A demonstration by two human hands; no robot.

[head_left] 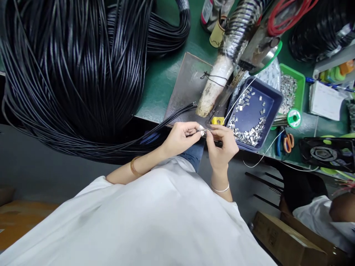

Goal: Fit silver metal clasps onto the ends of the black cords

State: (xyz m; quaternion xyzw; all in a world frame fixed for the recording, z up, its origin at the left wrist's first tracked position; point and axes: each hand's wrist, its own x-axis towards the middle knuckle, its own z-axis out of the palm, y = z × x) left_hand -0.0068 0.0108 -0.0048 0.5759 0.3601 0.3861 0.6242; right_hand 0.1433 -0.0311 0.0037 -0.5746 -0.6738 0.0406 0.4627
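My left hand (pixel 183 137) and my right hand (pixel 222 145) meet in front of the bench edge, both closed in a pinch. Between their fingertips is a small silvery metal piece (pixel 203 132), partly hidden by the fingers. Whether a cable end is held with it I cannot tell. Just beyond my left hand, a bundle of thin black cables (pixel 177 113) ends on a dark mat (pixel 181 88). Beside my right hand stands a dark blue tray (pixel 273 92) scattered with small metal shells (pixel 253 135). A small yellow block (pixel 217 120) lies just beyond the fingers.
A large heap of black cable (pixel 74 66) covers the left side. A wrapped duct (pixel 219 70) slants down over the mat. At right are a solder spool (pixel 294 118), orange-handled pliers (pixel 288 143), a green tray (pixel 301 79) and a fan (pixel 325 152). Another person (pixel 321 218) sits lower right.
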